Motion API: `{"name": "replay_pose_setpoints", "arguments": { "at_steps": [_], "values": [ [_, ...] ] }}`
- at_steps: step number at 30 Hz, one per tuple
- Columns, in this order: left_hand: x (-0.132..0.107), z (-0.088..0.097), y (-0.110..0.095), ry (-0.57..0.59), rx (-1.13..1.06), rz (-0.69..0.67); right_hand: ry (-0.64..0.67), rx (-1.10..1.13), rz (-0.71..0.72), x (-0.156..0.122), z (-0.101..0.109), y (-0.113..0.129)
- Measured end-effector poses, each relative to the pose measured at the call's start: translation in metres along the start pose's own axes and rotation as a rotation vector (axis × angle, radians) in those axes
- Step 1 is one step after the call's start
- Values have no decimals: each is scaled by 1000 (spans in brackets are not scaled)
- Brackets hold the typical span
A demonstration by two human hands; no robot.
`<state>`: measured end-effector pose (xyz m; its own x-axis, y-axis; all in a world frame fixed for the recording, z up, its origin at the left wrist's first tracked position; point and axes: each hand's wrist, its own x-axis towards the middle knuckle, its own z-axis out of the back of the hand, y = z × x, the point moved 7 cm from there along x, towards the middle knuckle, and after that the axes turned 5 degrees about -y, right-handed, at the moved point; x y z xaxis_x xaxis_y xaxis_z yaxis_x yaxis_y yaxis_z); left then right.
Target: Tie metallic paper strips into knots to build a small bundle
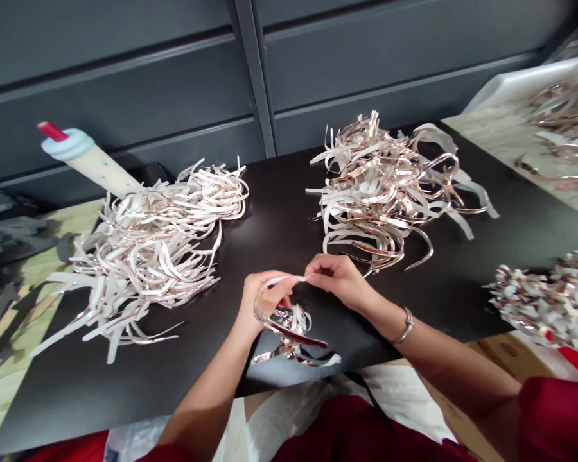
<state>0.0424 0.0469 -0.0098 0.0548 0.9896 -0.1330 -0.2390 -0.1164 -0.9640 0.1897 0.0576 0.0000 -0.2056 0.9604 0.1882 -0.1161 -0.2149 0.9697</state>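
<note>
**Item:** curved strip (289, 278), white on one face, rose-metallic on the other
**Location:** near edge of the black table (270, 218), at 6 o'clock, held between both hands
**Left hand** (266, 298): fingers curled shut around the strip's bow
**Right hand** (338, 280): thumb and forefinger pinched on the strip's free end, other fingers loosely folded
**Axis:** the end runs 9-to-3 from hand to hand; the rest arcs toward 6 o'clock below the left hand, which is nearer its bulk
**Beneath:** small pile of scraps (289, 337)
**Adjacent:** left heap (158, 244) at 10 o'clock and right heap (385, 186) at 1 o'clock, both apart from the hands; bottle (84, 157) behind the left heap
</note>
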Motion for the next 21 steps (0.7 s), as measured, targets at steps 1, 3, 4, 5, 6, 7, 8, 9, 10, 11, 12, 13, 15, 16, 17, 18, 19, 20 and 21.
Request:
{"name": "replay_pose_setpoints", "arguments": {
  "at_steps": [1, 3, 4, 5, 6, 7, 8, 9, 10, 11, 12, 13, 15, 16, 17, 18, 19, 20, 21],
  "values": [
    [1, 0, 6, -14, -58, 75, 4, 51, -24, 0, -1, -1],
    [0, -5, 13, 11, -146, 157, -5, 88, -12, -1, -4, 1],
    [-1, -9, 13, 55, -172, 164, -10, 81, 15, -2, -6, 4],
    [-3, -12, 11, 105, -182, 155, -11, 70, 44, -3, -8, 7],
    [-5, -15, 8, 145, -175, 132, -7, 67, 65, -3, -10, 9],
    [-7, -16, 4, 178, -151, 103, 5, 77, 68, -3, -12, 10],
    [-8, -16, 1, 201, -116, 76, 28, 103, 49, -4, -14, 8],
    [-10, -15, -2, 216, -79, 57, 61, 141, 14, -4, -16, 6],
    [-10, -15, -3, 232, -51, 50, 97, 189, -29, -4, -18, 3],
    [-11, -15, -4, 254, -42, 52, 132, 244, -72, -4, -20, 0],
    [-11, -15, -3, 276, -56, 58, 160, 299, -108, -4, -21, -3],
    [-11, -16, -3, 289, -84, 63, 180, 345, -130, -3, -21, -5],
    [-9, -15, -4, 282, -149, 41, 203, 390, -124, -1, -18, -4],
    [-8, -13, -6, 262, -180, 7, 214, 399, -98, 1, -16, -2],
    [-6, -12, -8, 233, -212, -35, 228, 407, -59, 2, -14, 1],
    [-5, -10, -10, 203, -246, -75, 247, 416, -14, 3, -12, 6],
    [-4, -7, -13, 169, -281, -108, 267, 426, 32, 3, -10, 10],
    [-4, -5, -15, 134, -307, -137, 281, 429, 70, 3, -8, 13],
    [-4, -2, -17, 97, -310, -168, 288, 421, 100, 3, -6, 16]
  ]
}}
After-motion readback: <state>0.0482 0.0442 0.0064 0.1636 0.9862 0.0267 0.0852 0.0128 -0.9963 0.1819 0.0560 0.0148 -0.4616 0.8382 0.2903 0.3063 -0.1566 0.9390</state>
